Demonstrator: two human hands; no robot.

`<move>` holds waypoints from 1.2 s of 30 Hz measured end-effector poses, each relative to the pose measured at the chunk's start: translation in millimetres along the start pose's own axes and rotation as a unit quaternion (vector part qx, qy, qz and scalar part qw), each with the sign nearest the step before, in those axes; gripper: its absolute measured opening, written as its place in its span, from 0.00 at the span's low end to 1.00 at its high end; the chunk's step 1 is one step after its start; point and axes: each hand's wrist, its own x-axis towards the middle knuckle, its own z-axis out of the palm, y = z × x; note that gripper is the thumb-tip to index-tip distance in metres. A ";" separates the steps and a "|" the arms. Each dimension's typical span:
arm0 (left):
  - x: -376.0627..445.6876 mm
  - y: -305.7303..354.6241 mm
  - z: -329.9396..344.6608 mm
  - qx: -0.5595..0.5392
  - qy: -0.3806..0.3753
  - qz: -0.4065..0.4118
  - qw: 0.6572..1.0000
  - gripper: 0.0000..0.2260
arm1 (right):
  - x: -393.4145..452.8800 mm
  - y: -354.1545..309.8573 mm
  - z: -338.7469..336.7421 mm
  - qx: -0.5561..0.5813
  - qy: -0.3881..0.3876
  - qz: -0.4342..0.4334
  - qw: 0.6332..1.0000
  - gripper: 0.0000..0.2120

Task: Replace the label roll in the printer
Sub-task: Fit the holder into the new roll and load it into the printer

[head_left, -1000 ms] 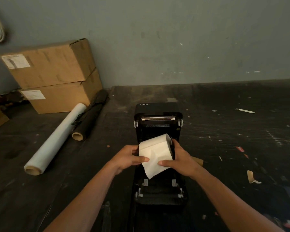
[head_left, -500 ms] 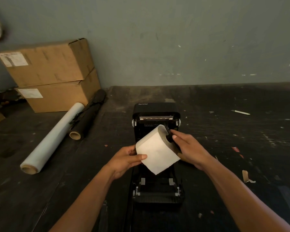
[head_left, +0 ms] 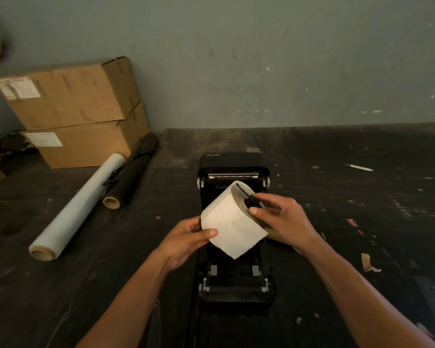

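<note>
Fingers point(head_left: 212, 232) of both hands grip label roll point(head_left: 232, 223) (tilted) above open printer point(head_left: 232, 160).

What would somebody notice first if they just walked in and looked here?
The bright white label roll stands out first, held tilted in the middle between the left hand and the right hand, just above the open black Xprinter label printer on the dark table. Next come two stacked cardboard boxes at the back left against the wall, with a roll of clear stretch film lying in front of them.
</note>
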 end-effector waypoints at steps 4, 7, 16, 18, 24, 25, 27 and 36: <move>-2.1 0.1 3.6 -0.004 0.003 0.003 1.000 0.21 | -2.8 -1.8 0.4 0.010 0.011 -0.010 1.000 0.11; -3.1 1.5 6.3 0.000 0.003 0.009 1.000 0.21 | -4.5 0.1 2.7 0.043 0.039 -0.002 0.998 0.10; -5.1 1.8 6.4 0.020 0.006 0.015 1.000 0.22 | 0.3 6.8 6.4 0.105 0.052 0.003 0.993 0.13; -5.3 2.0 7.1 0.027 0.009 0.022 0.999 0.22 | 1.7 10.9 8.7 0.105 0.053 0.006 0.993 0.12; -2.9 14.9 0.2 0.054 0.015 0.029 0.998 0.22 | 10.6 20.1 16.9 0.105 0.043 0.000 0.993 0.09; -2.3 16.7 -2.3 0.059 0.017 0.024 0.998 0.21 | 13.0 21.2 18.7 0.097 0.038 -0.004 0.995 0.09; -1.1 18.1 -6.1 0.070 0.022 0.012 0.997 0.21 | 17.8 23.5 21.5 0.078 0.026 -0.006 0.997 0.08; 12.1 15.4 -7.4 0.082 0.054 -0.014 0.995 0.15 | 31.1 46.1 24.4 0.008 -0.006 0.005 1.000 0.08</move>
